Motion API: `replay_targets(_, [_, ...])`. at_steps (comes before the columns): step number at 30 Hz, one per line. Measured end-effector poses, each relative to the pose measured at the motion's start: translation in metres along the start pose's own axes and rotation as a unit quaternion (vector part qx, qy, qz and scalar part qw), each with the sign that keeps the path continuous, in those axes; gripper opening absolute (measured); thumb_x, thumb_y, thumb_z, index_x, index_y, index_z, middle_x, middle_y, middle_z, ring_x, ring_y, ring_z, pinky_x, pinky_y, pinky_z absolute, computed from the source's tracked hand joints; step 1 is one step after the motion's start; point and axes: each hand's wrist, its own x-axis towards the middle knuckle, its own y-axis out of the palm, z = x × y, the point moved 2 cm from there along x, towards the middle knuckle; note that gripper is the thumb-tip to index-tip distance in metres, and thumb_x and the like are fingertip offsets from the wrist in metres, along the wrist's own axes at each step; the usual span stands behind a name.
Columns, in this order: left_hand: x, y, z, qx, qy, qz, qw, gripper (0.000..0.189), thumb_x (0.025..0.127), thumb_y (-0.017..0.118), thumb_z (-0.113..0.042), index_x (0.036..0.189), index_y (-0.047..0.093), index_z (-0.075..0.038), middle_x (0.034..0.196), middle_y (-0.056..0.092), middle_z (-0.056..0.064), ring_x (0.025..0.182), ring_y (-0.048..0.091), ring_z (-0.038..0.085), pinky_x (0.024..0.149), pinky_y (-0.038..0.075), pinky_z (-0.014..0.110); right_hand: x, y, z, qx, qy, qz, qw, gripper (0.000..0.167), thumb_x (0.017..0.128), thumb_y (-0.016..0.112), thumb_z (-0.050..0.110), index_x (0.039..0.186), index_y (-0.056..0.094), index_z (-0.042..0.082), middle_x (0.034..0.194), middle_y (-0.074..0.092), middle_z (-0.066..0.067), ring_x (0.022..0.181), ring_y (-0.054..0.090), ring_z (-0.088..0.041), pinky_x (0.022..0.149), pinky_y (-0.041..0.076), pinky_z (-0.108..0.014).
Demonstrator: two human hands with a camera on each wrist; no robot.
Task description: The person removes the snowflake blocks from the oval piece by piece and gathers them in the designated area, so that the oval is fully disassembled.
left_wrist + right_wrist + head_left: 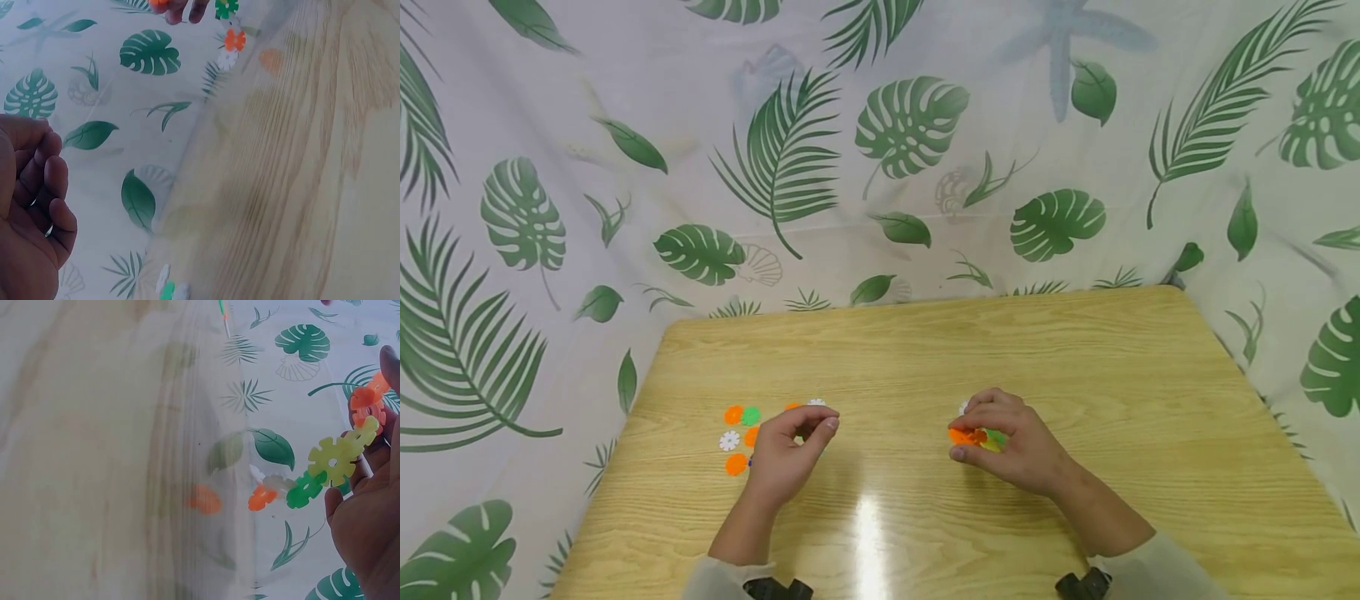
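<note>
My right hand (1018,446) holds one end of a chain of interlocking flower-shaped plastic discs. In the right wrist view, an orange disc (362,398) is at the fingers, then yellow discs (330,464), a green disc (305,490), a whitish one and a far orange disc (262,497). The palm and fingers hide part of the chain. My left hand (778,458) hovers at the left of the table, near loose discs, its fingers loosely curled and nothing visible between them. Behind it lie an orange disc (734,414), a green disc (751,416) and a white disc (729,441).
The wooden table (895,367) carries several more loose discs, partly covered by the left hand, including a white disc (817,403). A leaf-printed cloth (880,200) hangs around the back and sides of the table. Light reflects off the tabletop between the hands.
</note>
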Motion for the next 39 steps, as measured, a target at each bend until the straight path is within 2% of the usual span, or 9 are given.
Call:
replay_targets(7, [0.005,0.022,-0.008,-0.011,0.038,0.044,0.9983,0.007,0.099,0.074,-0.018,0.103,0.079,-0.017,0.092,0.074,-0.003,0.077,0.062,0.016,0.071,0.053,0.031,0.001,0.002,0.002,-0.008,-0.008,-0.004,0.9999,0.027,0.080,0.090,0.011,0.105,0.081,0.016,0.104,0.068,0.006,0.104,0.057,-0.021,0.084,0.046,-0.035])
replay_targets(17, [0.012,0.044,-0.025,-0.025,0.065,0.079,0.9944,0.009,0.099,0.073,-0.015,0.105,0.079,-0.016,0.094,0.075,-0.004,0.081,0.063,0.014,0.072,0.052,0.031,0.003,0.001,0.003,-0.024,0.001,0.001,0.9997,0.023,0.082,0.090,0.017,0.103,0.082,0.020,0.103,0.066,0.008,0.104,0.056,-0.019,0.087,0.044,-0.039])
replay_targets(24, [0.015,0.056,-0.028,-0.025,0.085,0.094,0.9916,0.008,0.098,0.074,-0.014,0.104,0.079,-0.016,0.091,0.074,-0.003,0.079,0.062,0.014,0.071,0.050,0.029,0.005,0.003,0.007,-0.012,-0.001,0.004,0.9999,0.022,0.083,0.089,0.017,0.104,0.082,0.018,0.105,0.066,0.007,0.104,0.056,-0.018,0.086,0.044,-0.039])
replay_targets(31, [0.016,0.068,-0.031,-0.013,0.096,0.138,0.9858,0.008,0.097,0.075,-0.018,0.105,0.077,-0.021,0.094,0.073,-0.009,0.084,0.063,0.012,0.073,0.050,0.032,0.005,0.005,0.005,-0.007,-0.005,0.007,0.9999,0.025,0.081,0.090,0.017,0.104,0.081,0.017,0.106,0.066,0.006,0.103,0.056,-0.019,0.084,0.046,-0.038])
replay_targets(36, [0.017,0.075,-0.033,0.007,0.108,0.158,0.9814,0.010,0.095,0.078,-0.017,0.105,0.078,-0.020,0.102,0.074,-0.003,0.087,0.063,0.011,0.074,0.050,0.031,0.005,0.007,0.002,0.001,-0.013,0.010,0.9999,0.025,0.080,0.091,0.015,0.103,0.081,0.015,0.106,0.066,0.005,0.101,0.057,-0.018,0.082,0.048,-0.038])
replay_targets(39, [0.017,0.080,-0.034,0.020,0.116,0.165,0.9792,0.011,0.094,0.079,-0.016,0.105,0.078,-0.020,0.103,0.074,-0.004,0.087,0.063,0.010,0.073,0.051,0.029,0.004,0.009,0.000,0.005,-0.016,0.012,0.9998,0.026,0.079,0.091,0.014,0.103,0.082,0.018,0.106,0.066,0.006,0.100,0.058,-0.017,0.084,0.048,-0.040])
